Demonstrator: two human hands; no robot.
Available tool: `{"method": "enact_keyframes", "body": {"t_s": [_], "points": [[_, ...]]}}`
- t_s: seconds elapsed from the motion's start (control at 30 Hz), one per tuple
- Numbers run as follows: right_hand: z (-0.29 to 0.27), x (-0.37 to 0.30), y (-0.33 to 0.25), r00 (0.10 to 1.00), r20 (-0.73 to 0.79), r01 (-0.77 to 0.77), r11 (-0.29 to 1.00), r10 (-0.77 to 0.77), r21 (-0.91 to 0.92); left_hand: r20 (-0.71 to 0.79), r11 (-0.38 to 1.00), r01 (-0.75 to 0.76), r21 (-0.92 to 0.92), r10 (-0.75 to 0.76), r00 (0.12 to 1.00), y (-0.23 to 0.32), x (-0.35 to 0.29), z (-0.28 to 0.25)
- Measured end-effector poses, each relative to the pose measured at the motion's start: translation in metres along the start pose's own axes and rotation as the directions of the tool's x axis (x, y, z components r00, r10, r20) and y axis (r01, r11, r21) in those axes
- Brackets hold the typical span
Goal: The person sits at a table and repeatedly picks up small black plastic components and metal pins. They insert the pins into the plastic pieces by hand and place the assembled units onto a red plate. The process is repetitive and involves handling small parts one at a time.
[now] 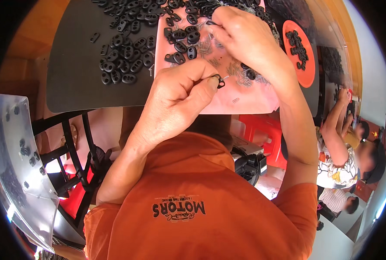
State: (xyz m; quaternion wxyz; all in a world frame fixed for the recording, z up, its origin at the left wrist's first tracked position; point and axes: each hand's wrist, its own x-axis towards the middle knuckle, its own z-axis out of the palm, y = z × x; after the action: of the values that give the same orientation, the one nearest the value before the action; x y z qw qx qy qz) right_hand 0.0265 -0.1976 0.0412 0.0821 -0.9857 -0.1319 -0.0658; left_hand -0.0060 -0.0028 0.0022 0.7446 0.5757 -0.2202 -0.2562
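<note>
My left hand [180,95] pinches a black plastic cord lock piece [221,82] between thumb and forefinger, over the near part of a pink sheet [249,102]. A thin metal spring [226,77] shows right beside that piece. Farther off, my right hand [249,37] reaches over the heap at the far side of the sheet. Its fingers are closed, with a small black plastic part [210,23] at their tips; the rest of the grip is hidden. Loose metal springs [244,78] lie in clusters under my right wrist. Black cord locks [192,53] rest between my hands.
Heaps of black cord locks [125,56] cover part of the dark tabletop [71,86] to the left. A red-orange plate [309,81] with small black parts sits at the right. A red stool [262,136] stands beneath the table. Other people [336,156] work farther right.
</note>
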Motion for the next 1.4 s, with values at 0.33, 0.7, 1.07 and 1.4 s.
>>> {"method": "enact_keyframes", "body": {"t_s": [0.33, 0.7, 1.07, 1.4], "points": [[-0.033, -0.048, -0.014, 0.915, 0.33, -0.398, 0.384, 0.232, 0.833, -0.008, 0.995, 0.021, -0.098, -0.022, 1.0, 0.004, 0.003, -0.001], [-0.03, -0.058, -0.011, 0.938, 0.328, -0.343, 0.415, 0.11, 0.843, 0.011, 0.993, 0.109, -0.052, -0.108, 0.994, 0.004, 0.006, 0.0], [-0.027, -0.06, -0.012, 0.962, 0.261, -0.268, 0.497, 0.084, 0.826, 0.012, 0.995, 0.101, -0.023, -0.101, 0.995, 0.006, 0.005, -0.001], [-0.02, -0.061, -0.019, 0.981, 0.145, -0.195, 0.55, 0.133, 0.812, 0.051, 0.989, 0.15, -0.005, -0.15, 0.987, 0.008, 0.005, -0.002]]}}
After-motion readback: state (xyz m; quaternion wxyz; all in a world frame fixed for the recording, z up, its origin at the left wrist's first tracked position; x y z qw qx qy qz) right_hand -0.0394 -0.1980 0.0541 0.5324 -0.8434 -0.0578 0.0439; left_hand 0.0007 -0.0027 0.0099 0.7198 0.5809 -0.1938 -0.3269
